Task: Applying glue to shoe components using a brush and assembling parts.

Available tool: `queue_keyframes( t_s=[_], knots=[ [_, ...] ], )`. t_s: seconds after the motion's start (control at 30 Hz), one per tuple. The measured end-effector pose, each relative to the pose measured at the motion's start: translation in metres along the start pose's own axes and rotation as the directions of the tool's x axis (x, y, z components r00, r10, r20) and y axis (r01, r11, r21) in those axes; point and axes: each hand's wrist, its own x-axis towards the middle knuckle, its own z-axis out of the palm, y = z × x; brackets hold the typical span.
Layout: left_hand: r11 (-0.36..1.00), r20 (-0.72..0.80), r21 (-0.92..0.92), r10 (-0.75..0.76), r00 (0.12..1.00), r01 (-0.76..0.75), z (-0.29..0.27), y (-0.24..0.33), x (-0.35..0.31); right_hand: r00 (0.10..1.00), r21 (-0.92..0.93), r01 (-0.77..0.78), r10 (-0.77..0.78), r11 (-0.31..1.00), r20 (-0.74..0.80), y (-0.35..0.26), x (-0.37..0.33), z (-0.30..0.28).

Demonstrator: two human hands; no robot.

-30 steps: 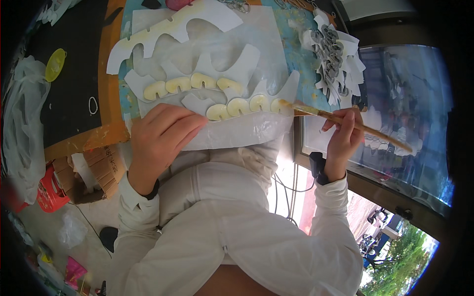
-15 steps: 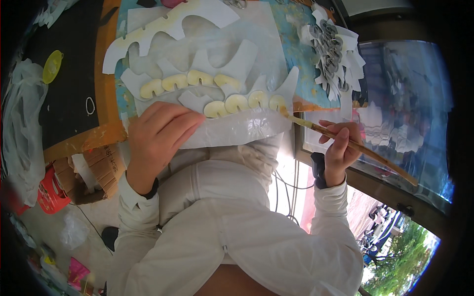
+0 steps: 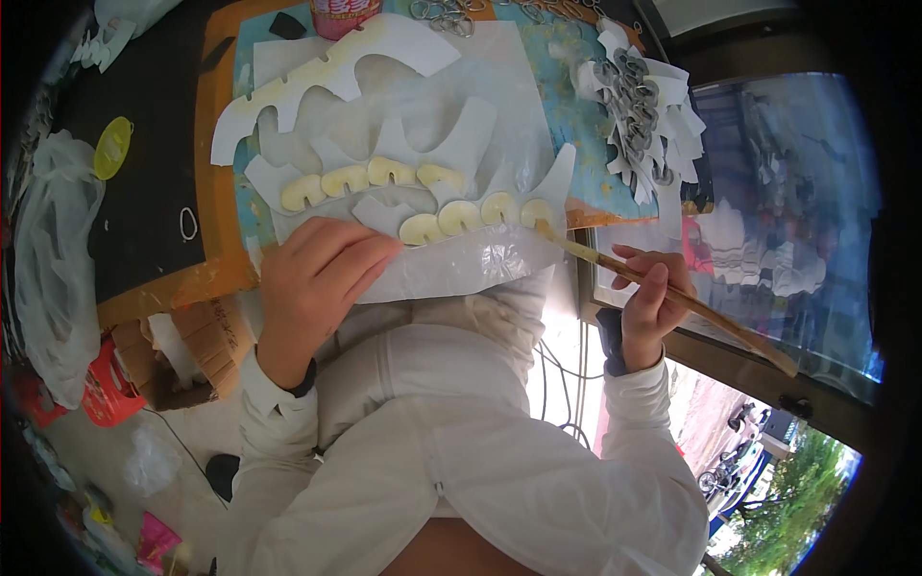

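My right hand (image 3: 659,305) is closed round the long wooden handle of a brush (image 3: 691,305). The brush tip rests on the rightmost rounded lobe of a white cut-out piece (image 3: 549,182). Pale yellow coating covers this piece's lobes, which have small slits. At the piece's left end my left hand (image 3: 322,288) has its fingers pressed together, the fingertips at the edge of the leftmost lobe. Behind lies a second white cut-out piece (image 3: 451,134) with yellow-coated lobes. Farther back is a larger white cut-out strip (image 3: 322,72) with faint yellow along its edge. All lie on a translucent plastic sheet (image 3: 480,274).
At the back stands a pink container (image 3: 346,14) beside metal rings (image 3: 447,14). White pieces with grey metal rings (image 3: 629,106) are heaped at the right. A yellow lid (image 3: 113,149) and a plastic bag (image 3: 58,259) are at the left, above a cardboard box (image 3: 206,350). Glass borders the right.
The whole view has shifted slightly, so the table sits lower in it. The brush tip stays at the rightmost lobe, with only slight movement. Both hands keep their grip.
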Motion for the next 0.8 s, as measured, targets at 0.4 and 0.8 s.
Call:
queue_keyframes(
  t_s=[0.4, 0.8],
  knots=[
    [1.000, 0.027, 0.003, -0.004, 1.000, 0.004, -0.003, 0.003, 0.002, 0.999, 0.041, -0.027, 0.028, 0.999, -0.017, -0.003, -0.004, 0.021],
    [0.994, 0.056, 0.093, -0.054, 0.997, 0.049, -0.006, 0.021, 0.012, 0.905, 0.780, -0.048, 0.357, 0.624, -0.231, 0.034, 0.010, 0.021]
  ],
)
